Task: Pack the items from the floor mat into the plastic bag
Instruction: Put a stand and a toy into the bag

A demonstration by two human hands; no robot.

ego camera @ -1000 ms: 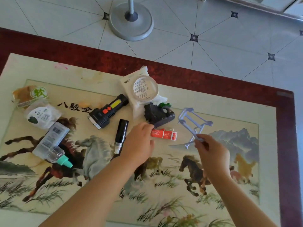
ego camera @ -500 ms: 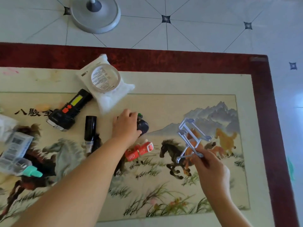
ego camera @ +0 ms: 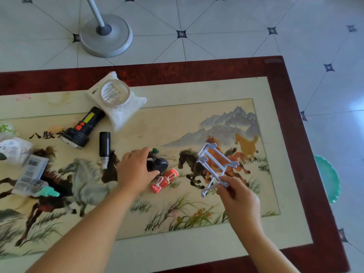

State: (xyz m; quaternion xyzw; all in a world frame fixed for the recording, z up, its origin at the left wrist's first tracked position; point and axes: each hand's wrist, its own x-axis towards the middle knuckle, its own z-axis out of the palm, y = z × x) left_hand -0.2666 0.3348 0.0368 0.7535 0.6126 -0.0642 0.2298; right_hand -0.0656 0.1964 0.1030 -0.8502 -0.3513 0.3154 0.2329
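Two grips, both closed: L hand (ego camera: 136, 170) curled round dark ornament (ego camera: 158, 164) at centre of mat (ego camera: 197, 115), red packet (ego camera: 164, 181) just beside; R hand (ego camera: 239, 200) pinching lilac rack (ego camera: 233, 164) by lower end, tilted over painted horses, w/ bare mat out to R red border (ego camera: 295, 154), torch (ego camera: 82, 129) & marker (ego camera: 104, 146) further L.

**Horse-Print Mat Lying on the Tiled Floor**

A floor mat (ego camera: 197, 119) with a dark red border is lying on the tiled floor (ego camera: 226, 44). A black flashlight (ego camera: 82, 128), a black tube (ego camera: 104, 146) and a white pouch (ego camera: 123, 113) are sitting toward its far edge. A red packet (ego camera: 164, 180) is resting mid-mat. A clear bottle (ego camera: 29, 178) with a teal cap is lying at the left, beside blurred packets (ego camera: 13, 150). A round stand base (ego camera: 106, 36) is standing on the tiles beyond.
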